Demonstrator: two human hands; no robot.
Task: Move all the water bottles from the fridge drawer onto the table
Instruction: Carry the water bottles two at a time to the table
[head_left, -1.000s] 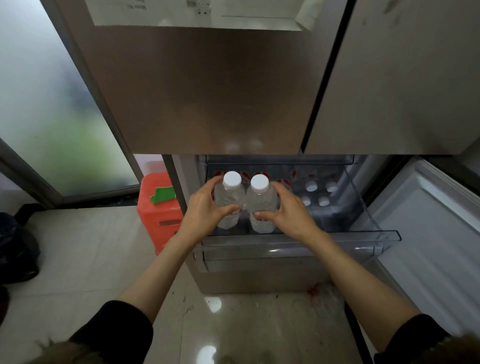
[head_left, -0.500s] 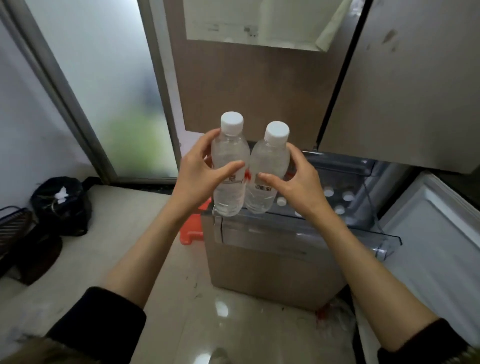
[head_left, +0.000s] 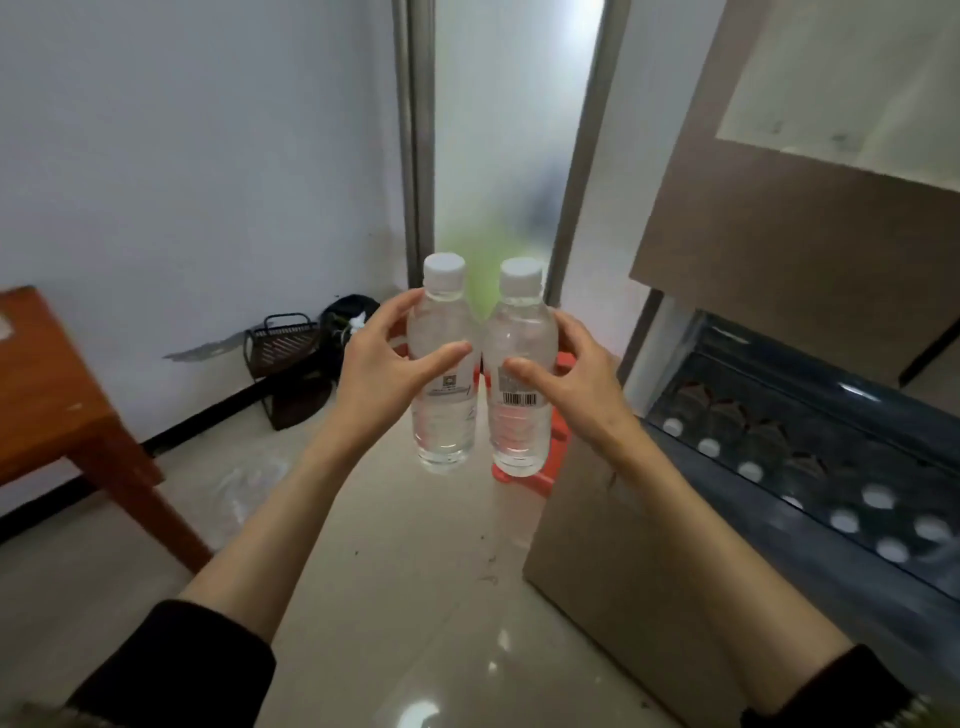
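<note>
Each hand, left hand (head_left: 382, 376) and right hand (head_left: 574, 382), pinches a water bottle (head_left: 444, 395) loosely (fingertips only), so either could slip before reaching the tabletop (head_left: 36, 395).

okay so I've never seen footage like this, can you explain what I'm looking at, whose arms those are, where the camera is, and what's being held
There is no machine here. The camera is worn on a person's head and looks forward and down, so the two arms reaching out from the bottom edge are that person's own.

The left hand holds one clear water bottle with a white cap, and the right hand holds a second bottle beside it. Both are upright, in the air above the tiled floor.

At the right is the open fridge drawer; the white dots inside are the caps of more bottles. At the left edge stands a wooden table; only its corner shows, so I cannot tell what lies on it.
</note>
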